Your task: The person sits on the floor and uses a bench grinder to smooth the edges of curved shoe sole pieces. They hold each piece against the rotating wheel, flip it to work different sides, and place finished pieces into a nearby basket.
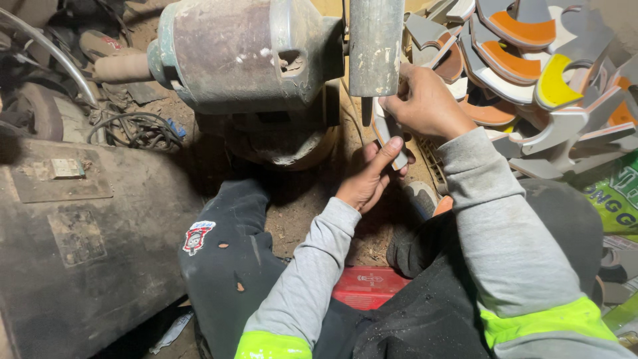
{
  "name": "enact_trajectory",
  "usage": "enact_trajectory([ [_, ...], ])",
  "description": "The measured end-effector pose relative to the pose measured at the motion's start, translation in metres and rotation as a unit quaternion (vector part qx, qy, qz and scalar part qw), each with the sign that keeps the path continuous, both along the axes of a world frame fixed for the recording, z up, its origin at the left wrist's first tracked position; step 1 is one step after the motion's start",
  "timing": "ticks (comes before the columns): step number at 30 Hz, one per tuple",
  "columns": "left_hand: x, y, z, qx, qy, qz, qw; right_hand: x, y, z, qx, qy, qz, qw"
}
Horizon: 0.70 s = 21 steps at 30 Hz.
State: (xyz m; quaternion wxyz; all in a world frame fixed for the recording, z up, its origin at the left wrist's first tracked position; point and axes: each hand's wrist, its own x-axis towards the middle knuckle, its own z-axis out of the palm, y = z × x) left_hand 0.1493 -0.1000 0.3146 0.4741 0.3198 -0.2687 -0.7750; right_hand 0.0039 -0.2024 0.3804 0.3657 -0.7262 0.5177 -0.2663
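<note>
Both my hands hold one grey curved flat piece (pixel 387 133) with an orange edge, pressed up under the grey grinding wheel (pixel 375 43) of a dusty bench grinder motor (pixel 239 53). My right hand (pixel 425 103) grips the piece's upper end, right beside the wheel. My left hand (pixel 372 176) supports its lower end, thumb laid along it. My grey sleeves have bright yellow-green cuffs.
A heap of similar grey, orange and yellow curved pieces (pixel 525 73) lies at the right. A dark metal box (pixel 86 246) fills the left. Cables (pixel 136 129) lie behind it. A red box (pixel 369 287) sits between my knees. A green bag (pixel 615 199) is at the right edge.
</note>
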Motion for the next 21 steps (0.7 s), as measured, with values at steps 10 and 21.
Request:
enact_trajectory([
  [10, -0.036, 0.022, -0.014, -0.057, -0.016, 0.082, 0.995, -0.014, 0.006, 0.006, -0.002, 0.018, 0.078, 0.997],
  [21, -0.072, 0.052, 0.006, -0.123, -0.442, 0.158, 0.875, -0.051, 0.023, 0.057, 0.146, -0.099, 0.275, 0.945],
])
